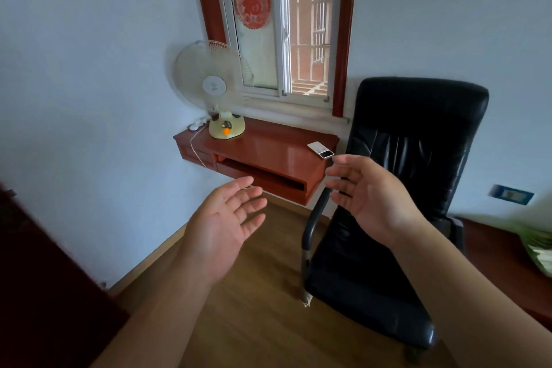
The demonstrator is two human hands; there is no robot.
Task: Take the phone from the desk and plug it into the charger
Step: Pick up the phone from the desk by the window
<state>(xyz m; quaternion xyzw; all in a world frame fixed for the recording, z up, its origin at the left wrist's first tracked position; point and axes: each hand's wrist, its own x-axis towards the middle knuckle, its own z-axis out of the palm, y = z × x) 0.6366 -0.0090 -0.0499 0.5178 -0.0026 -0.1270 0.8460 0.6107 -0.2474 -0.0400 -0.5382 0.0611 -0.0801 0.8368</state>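
Note:
A white phone point(320, 150) lies flat near the right end of a red-brown wall-mounted desk point(268, 155) under the window. A thin white cable point(194, 145) hangs over the desk's left edge, running from a white plug strip point(198, 123) at the back left corner. My right hand point(366, 195) is raised, palm open, just below and in front of the phone, apart from it. Lower and left of the desk's open shelf, my left hand point(224, 227) is held palm up with its fingers spread. Both hands hold nothing.
A white table fan point(213, 89) stands on the desk's left part. A black office chair point(397, 203) stands right of the desk, its armrest below my right hand. Dark furniture point(44, 293) fills the lower left. Wood floor point(254, 308) lies between.

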